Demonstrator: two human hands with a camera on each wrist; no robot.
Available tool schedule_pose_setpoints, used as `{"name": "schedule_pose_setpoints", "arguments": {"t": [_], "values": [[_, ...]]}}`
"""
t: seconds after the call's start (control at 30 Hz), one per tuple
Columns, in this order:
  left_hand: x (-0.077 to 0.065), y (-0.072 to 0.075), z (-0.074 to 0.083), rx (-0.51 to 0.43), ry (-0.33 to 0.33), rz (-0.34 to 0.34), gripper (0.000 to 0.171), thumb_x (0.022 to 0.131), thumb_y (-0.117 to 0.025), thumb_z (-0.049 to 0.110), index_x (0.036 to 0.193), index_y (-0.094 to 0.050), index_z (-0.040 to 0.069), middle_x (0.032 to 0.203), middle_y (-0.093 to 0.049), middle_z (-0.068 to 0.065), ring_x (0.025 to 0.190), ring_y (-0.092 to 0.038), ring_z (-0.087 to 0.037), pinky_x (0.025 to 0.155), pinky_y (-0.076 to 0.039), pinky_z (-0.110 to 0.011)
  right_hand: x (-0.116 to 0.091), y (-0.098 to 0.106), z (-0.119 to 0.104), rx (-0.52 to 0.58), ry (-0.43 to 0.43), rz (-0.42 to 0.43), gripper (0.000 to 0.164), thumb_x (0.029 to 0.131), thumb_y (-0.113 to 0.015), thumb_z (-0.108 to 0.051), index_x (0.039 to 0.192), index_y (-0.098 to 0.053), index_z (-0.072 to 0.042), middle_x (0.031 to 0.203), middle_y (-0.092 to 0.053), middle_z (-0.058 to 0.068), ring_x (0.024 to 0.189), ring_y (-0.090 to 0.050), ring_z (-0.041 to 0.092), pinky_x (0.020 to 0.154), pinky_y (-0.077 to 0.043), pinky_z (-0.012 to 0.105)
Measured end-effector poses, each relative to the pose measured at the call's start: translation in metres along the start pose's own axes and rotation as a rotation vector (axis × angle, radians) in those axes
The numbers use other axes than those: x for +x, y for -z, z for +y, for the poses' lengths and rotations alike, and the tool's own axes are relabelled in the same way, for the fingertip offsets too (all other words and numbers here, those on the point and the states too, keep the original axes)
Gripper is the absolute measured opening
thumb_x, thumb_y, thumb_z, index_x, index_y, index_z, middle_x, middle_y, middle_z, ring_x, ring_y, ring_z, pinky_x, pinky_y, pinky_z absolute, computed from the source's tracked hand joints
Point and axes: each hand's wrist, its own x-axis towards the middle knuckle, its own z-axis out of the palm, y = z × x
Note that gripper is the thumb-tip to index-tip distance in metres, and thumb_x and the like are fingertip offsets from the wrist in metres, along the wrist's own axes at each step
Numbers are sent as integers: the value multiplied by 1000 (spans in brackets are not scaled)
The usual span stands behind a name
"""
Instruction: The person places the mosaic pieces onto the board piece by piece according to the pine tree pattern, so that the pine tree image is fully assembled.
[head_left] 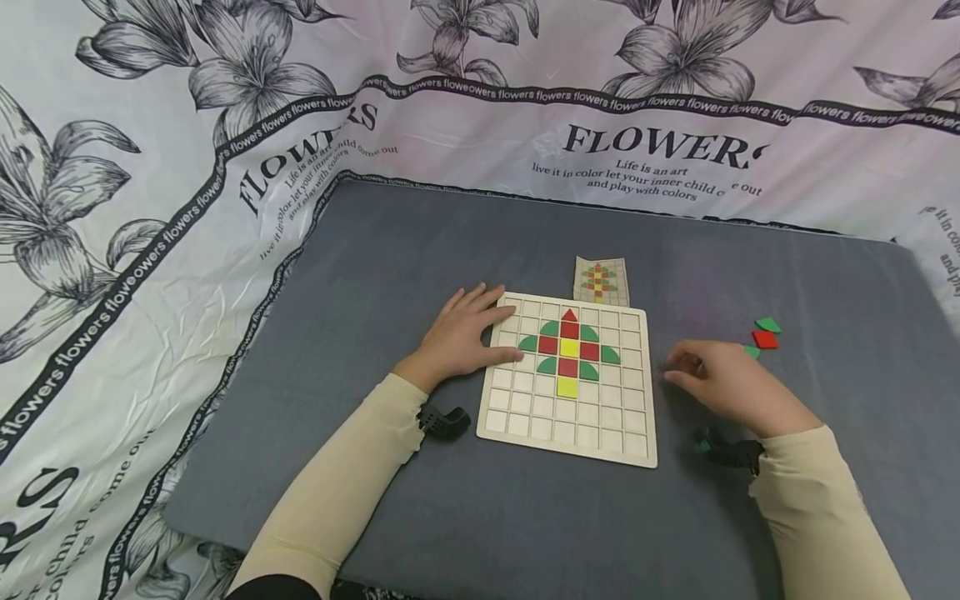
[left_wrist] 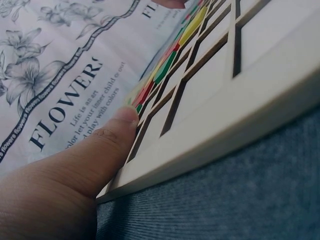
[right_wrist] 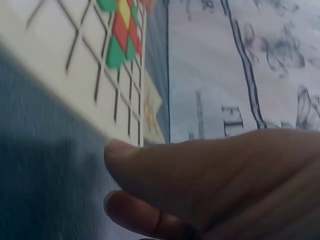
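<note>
A square pale board (head_left: 525, 427) with a raised grid lies flat on the grey table. Red, yellow and green tiles fill a group of its cells, with a red triangle (head_left: 570, 316) at the top, a yellow square (head_left: 567, 387) at the bottom and green quarter-rounds along both sides. Fingers spread, my left hand (head_left: 459, 337) rests on the board's left edge; its thumb (left_wrist: 95, 155) lies over the rim in the left wrist view. My right hand (head_left: 720, 379) hovers just right of the board, fingers loosely curled. Between its thumb (right_wrist: 185, 170) and fingertip nothing shows.
Beyond the right hand lie a red square tile (head_left: 766, 340) and green tiles (head_left: 768, 324), one partly hidden by the hand. A small pattern card (head_left: 611, 287) touches the board's far edge. Flower-printed cloth (head_left: 480, 133) rises behind the grey table (head_left: 420, 250).
</note>
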Motion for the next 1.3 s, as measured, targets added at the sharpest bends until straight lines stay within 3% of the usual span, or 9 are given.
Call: {"name": "schedule_pose_setpoints", "arguments": {"t": [0.17,0.37,0.53,0.7,1.0,1.3], "values": [[-1,-1,0,-2,-3,2,86,91,-68,71,161,-46,26,174,-26,1,164,-12,-25,133,2,-44,-7,7,19,-16,-19,34,17,94,-79,-11,107,-73,-1,85,-68,3,70,-58,16,60,-49,32],[0,-2,-1,-2,-1,8,86,91,-68,71,161,-47,26,174,-27,1,163,-13,-25,133,2,-44,-10,14,37,-28,-21,48,21,90,-80,-6,109,-73,2,96,-76,16,84,-71,33,72,-58,45],[-1,-2,-1,-6,-2,11,86,91,-68,71,161,-48,25,174,-28,0,163,-14,-26,134,1,-45,-14,19,48,-62,-56,49,25,89,-82,-9,110,-74,2,100,-74,21,86,-69,35,70,-57,45],[-1,-1,0,-6,-6,9,86,91,-69,70,161,-48,25,174,-28,0,163,-14,-26,134,0,-46,-19,23,57,-72,-77,44,28,89,-81,-11,112,-74,4,99,-73,20,89,-67,38,72,-55,47],[-1,1,1,-12,-4,11,86,91,-68,71,160,-49,25,173,-28,0,163,-14,-26,134,1,-45,-21,25,64,-80,-103,16,31,91,-79,-9,115,-71,7,93,-69,14,86,-63,31,70,-53,40],[-1,0,1,-14,0,13,85,91,-69,71,160,-49,25,173,-29,0,163,-14,-26,134,1,-45,-16,22,56,-50,-141,8,26,90,-82,-13,105,-70,4,90,-72,13,81,-67,28,64,-55,37]]}}
